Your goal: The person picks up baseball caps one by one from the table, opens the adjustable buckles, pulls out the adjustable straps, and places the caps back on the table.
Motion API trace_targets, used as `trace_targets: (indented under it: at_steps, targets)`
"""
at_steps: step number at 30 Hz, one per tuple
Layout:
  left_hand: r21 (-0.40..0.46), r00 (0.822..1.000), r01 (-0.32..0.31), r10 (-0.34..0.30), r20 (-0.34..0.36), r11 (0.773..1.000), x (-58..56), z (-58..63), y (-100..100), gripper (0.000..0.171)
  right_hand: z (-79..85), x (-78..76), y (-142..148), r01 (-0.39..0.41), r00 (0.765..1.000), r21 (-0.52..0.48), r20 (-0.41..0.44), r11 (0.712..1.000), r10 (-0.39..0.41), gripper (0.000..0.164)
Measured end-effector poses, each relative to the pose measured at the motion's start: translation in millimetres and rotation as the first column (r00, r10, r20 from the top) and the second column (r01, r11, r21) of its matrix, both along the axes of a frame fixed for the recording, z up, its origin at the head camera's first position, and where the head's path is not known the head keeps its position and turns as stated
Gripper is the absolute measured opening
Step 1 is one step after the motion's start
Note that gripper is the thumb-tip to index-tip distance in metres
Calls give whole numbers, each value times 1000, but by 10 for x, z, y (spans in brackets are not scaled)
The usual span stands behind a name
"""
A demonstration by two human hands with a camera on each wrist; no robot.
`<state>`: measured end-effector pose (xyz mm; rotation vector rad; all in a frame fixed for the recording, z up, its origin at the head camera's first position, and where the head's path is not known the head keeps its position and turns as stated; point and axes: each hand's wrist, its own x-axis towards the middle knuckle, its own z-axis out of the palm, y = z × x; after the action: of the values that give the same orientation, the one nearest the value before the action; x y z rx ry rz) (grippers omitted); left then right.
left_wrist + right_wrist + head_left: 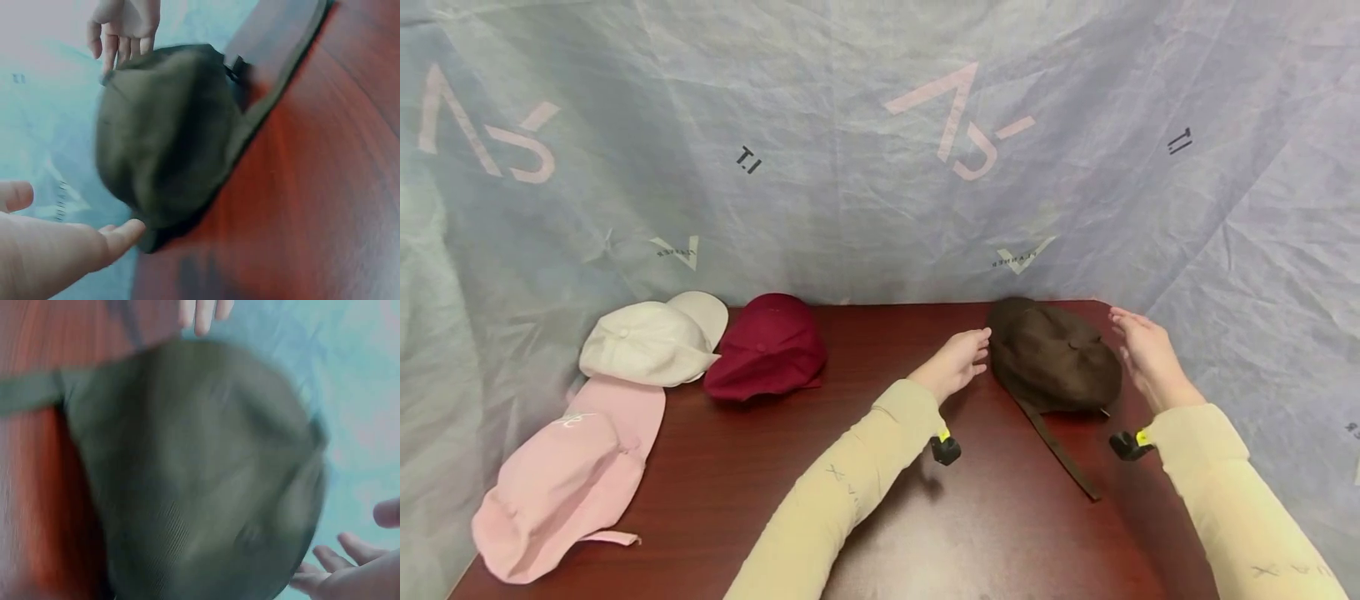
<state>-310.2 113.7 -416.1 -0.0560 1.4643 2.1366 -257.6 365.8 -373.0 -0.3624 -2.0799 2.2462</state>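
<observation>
A dark olive-brown cap [1056,358] lies crown up at the back right of the table, its loose strap [1063,458] trailing forward. My left hand [958,360] reaches to its left side, fingers extended; in the left wrist view the left hand [69,250] has a fingertip close to the cap's edge. On the opposite side, my right hand [1147,354] is held with straight fingers, and the right wrist view has that hand [350,569] just beside the cap [206,469]. Whether either hand touches the fabric I cannot tell. Neither hand grips anything.
Left of the hands, a dark red cap [767,346] sits beside a cream cap [647,342], with a pink cap [557,483] in front of that. Grey printed cloth [850,150] hangs behind the reddish-brown table [880,417] and at its sides.
</observation>
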Motion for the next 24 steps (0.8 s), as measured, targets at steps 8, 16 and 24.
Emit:
trace_targets:
  at_steps: [8, 16, 24]
  targets:
    - [-46, 996, 57, -60, -69, 997, 225, 361, -469, 53, 315, 213, -519, -220, 967, -270, -186, 937, 173, 30]
    - [-63, 983, 49, -59, -174, 997, 559, 540, -1035, 51, 423, 417, -1053, -362, 923, -189, -207, 913, 324, 66]
    - [-135, 951, 19, -59, -303, 991, 969, 531, -1589, 52, 376, 605, -1512, -461, 884, -137, -162, 877, 440, 58]
